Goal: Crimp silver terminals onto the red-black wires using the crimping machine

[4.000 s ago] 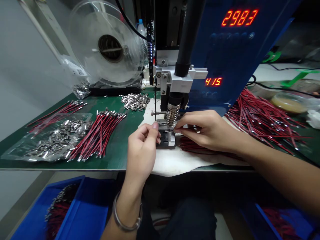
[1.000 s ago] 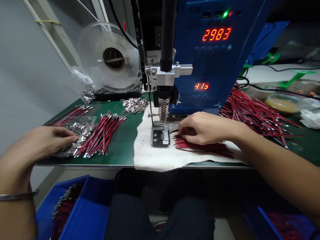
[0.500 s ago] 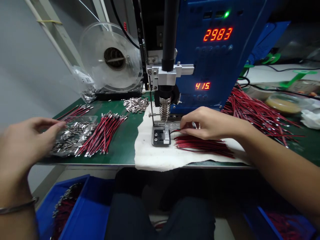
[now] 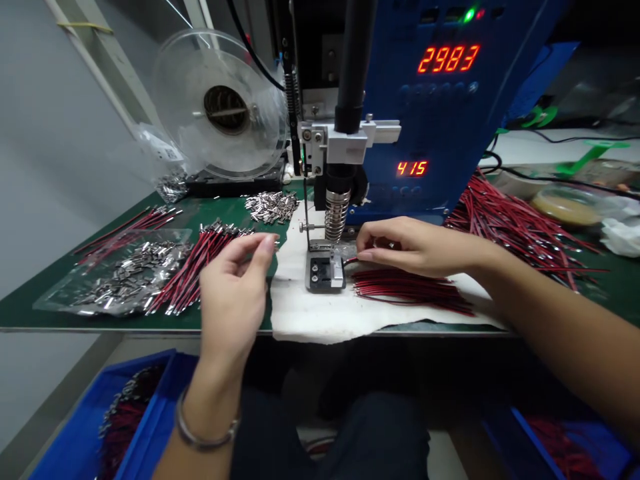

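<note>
My right hand [image 4: 407, 247] pinches a red-and-black wire [image 4: 351, 260], whose end reaches to the small black and metal fixture [image 4: 320, 270]. Above that fixture stands the soldering head [image 4: 337, 213] with its spring. Just below the same hand, a row of red-and-black wires [image 4: 407, 290] lies on white paper [image 4: 320, 320]. My left hand [image 4: 235, 283] is left of the fixture, thumb and forefinger pressed together; what is between them is too small to make out. Behind it is a bundle of wires with metal ends [image 4: 193, 273].
A plastic bag of small metal parts [image 4: 145, 270] lies at the left, with a loose pile of metal parts [image 4: 271, 207] farther back. A clear reel [image 4: 220, 107] and a blue machine [image 4: 425, 120] stand behind. More red wires [image 4: 510, 227] heap at the right. Blue bins [image 4: 150, 413] sit below the table edge.
My left hand has moved right, from beside the bag of metal parts to near the white paper. My right hand stays by the fixture with the wire. A red light now shows beside the green one.
</note>
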`<state>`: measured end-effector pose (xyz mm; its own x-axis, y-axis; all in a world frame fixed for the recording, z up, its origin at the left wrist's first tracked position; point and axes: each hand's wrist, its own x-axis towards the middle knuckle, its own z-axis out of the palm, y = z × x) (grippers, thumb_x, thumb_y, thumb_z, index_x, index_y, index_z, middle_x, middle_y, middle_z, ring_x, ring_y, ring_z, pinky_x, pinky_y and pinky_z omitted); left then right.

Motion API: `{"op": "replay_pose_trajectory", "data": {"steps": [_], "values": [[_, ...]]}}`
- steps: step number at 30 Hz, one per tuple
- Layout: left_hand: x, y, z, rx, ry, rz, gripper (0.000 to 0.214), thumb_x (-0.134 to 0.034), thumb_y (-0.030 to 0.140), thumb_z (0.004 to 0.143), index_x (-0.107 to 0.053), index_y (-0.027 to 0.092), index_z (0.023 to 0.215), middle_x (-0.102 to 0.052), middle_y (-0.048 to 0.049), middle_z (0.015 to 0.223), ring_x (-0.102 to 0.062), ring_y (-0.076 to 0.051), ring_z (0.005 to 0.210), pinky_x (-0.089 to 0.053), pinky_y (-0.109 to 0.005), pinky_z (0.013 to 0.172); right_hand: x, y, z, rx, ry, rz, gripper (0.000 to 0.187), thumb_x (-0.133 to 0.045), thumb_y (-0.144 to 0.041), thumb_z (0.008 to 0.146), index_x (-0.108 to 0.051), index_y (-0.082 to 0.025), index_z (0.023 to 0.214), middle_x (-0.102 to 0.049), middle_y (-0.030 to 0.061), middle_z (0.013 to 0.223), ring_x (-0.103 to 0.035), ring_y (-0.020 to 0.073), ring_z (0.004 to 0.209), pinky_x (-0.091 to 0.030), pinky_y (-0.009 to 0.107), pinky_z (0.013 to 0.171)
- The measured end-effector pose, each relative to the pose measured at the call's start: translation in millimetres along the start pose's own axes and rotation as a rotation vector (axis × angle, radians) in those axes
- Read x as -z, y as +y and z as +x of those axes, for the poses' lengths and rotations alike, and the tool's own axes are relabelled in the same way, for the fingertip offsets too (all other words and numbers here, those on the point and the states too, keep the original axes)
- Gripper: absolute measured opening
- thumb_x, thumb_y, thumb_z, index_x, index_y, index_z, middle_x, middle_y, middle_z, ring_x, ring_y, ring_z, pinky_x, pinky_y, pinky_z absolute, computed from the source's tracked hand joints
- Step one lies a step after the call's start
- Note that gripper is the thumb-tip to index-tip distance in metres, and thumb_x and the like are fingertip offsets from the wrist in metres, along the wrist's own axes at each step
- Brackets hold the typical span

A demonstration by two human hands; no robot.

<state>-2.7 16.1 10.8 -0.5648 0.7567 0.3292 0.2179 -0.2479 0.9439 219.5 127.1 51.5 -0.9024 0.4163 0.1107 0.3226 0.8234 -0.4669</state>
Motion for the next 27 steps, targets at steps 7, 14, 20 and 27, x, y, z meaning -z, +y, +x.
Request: {"op": "replay_pose_trajectory", "data": {"steps": [7,14,20,27], "values": [[-33.1,-4,-4,0.108,-0.058,-0.301,0.021,-0.074,0.032,0.073,-0.07,0.018,0.088,-0.069,-0.0051,0.088,-0.063,-0.012,0.074,-0.049,-0.021,0.064,-14,-4,8,0.06,0.151,0.05,0.024,-0.046,-0.035,0.095,-0.055,-0.014,0.088,-0.057,0.0005,0.074,-0.047,0.0093,0.062,-0.037,0.021,0.06],[-34.1,-14,-9,0.161,-0.14,-0.248,0.02,-0.076,0.033,0.071,-0.075,0.019,0.085,-0.072,-0.0055,0.084,-0.064,-0.014,0.072,-0.049,-0.023,0.061,-25,-5,11,0.068,0.238,-0.143,0.018,-0.046,-0.028,0.094,-0.06,-0.015,0.093,-0.065,0.0061,0.084,-0.057,0.0132,0.071,-0.04,0.023,0.065],[-34.1,-11,-11,0.148,-0.175,-0.206,0.017,-0.075,0.033,0.072,-0.077,0.022,0.085,-0.073,-0.0051,0.084,-0.067,-0.019,0.082,-0.053,-0.027,0.067,-27,-9,10,0.11,0.219,-0.112,0.018,-0.046,-0.026,0.094,-0.06,-0.015,0.094,-0.064,0.0075,0.089,-0.057,0.0146,0.077,-0.042,0.024,0.07],[-33.8,-10,-12,0.154,-0.18,-0.171,0.02,-0.074,0.034,0.072,-0.077,0.021,0.087,-0.073,-0.006,0.083,-0.067,-0.02,0.08,-0.053,-0.028,0.064,-26,-9,10,0.172,0.219,-0.066,0.014,-0.048,-0.021,0.092,-0.059,-0.014,0.088,-0.062,0.005,0.082,-0.054,0.0113,0.07,-0.041,0.021,0.065]]}}
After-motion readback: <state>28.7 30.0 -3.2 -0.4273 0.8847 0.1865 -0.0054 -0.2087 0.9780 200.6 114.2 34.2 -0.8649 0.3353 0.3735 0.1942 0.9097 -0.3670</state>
